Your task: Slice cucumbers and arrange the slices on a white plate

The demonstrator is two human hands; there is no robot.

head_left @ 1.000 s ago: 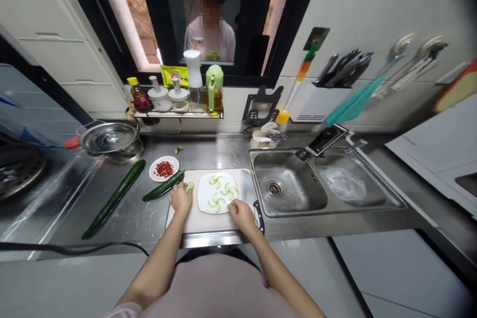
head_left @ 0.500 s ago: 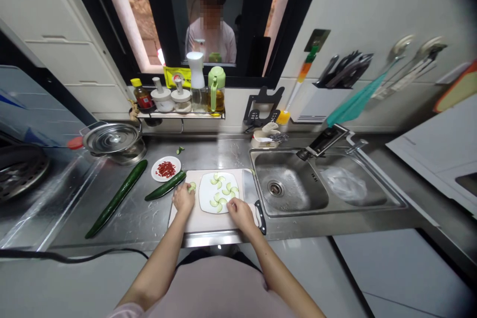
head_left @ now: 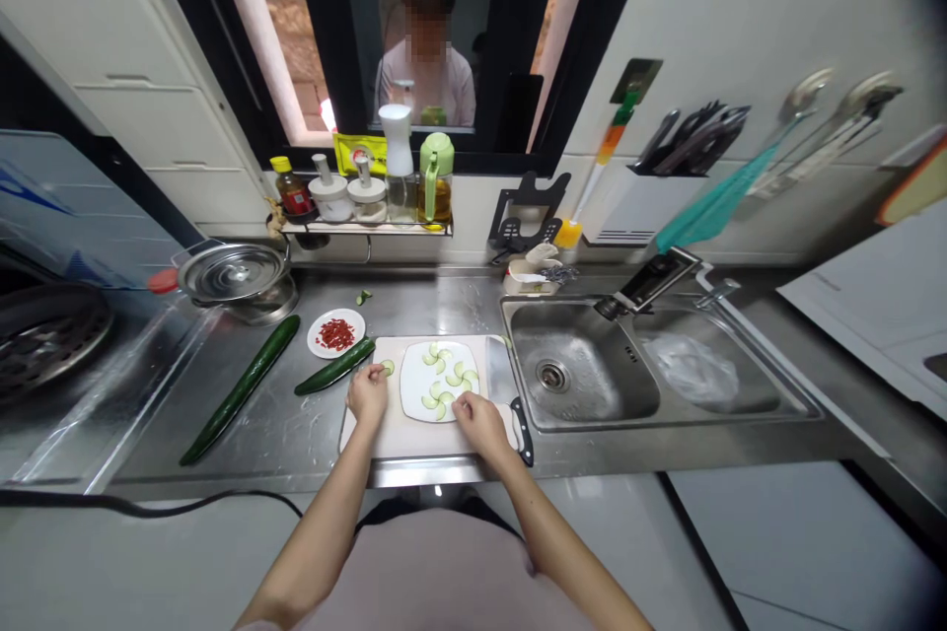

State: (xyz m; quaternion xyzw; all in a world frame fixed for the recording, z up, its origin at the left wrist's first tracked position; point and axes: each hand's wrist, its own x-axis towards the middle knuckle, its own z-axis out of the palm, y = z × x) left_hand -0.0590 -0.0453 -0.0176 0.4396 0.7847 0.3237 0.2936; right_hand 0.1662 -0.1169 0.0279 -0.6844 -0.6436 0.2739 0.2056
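On the left part of the pale cutting board (head_left: 400, 442), my left hand (head_left: 368, 394) is closed, its fingertips at a small cucumber slice (head_left: 388, 368). What those fingers hold, if anything, is hidden. My right hand (head_left: 480, 422) is closed in a pinch at the lower right corner of a white plate (head_left: 412, 388); anything between its fingers is too small to make out. Pale green cucumber slices (head_left: 438, 398) lie on the plate in three curved, petal-like groups. A cut cucumber (head_left: 334, 367) rests beside the board's left edge. On the right side lies a knife (head_left: 522, 432) with a black handle.
A small dish (head_left: 317, 340) of red pieces and a whole cucumber (head_left: 241, 389) are to the left. Behind them stands a lidded steel pot (head_left: 237, 274). A double sink (head_left: 584, 365) adjoins the board's right side. Bottles and jars fill a wall shelf (head_left: 370, 229).
My left hand has drawn slightly back from the cucumber slice, uncovering more of it. My right hand stays at the plate's corner. The whole view has shifted a little.
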